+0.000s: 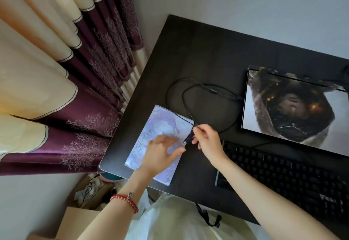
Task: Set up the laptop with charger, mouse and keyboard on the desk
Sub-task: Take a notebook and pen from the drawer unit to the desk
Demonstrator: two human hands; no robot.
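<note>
A closed laptop (294, 107) with a dark printed lid lies at the back right of the dark desk (198, 55). A black keyboard (287, 175) sits in front of it. A black cable (175, 92) loops on the desk from the laptop's left side. A pale purple mouse pad (151, 126) lies at the desk's front left. My left hand (162, 151) rests flat on the pad with spread fingers. My right hand (205, 139) pinches a thin dark cable plug (188, 138) just above the pad's right edge. No mouse is visible.
Cream and purple curtains (66, 88) hang left of the desk. Cardboard boxes (79, 219) with loose items stand on the floor below the desk's left corner. A pale garment with a black strap (207, 217) lies over my lap.
</note>
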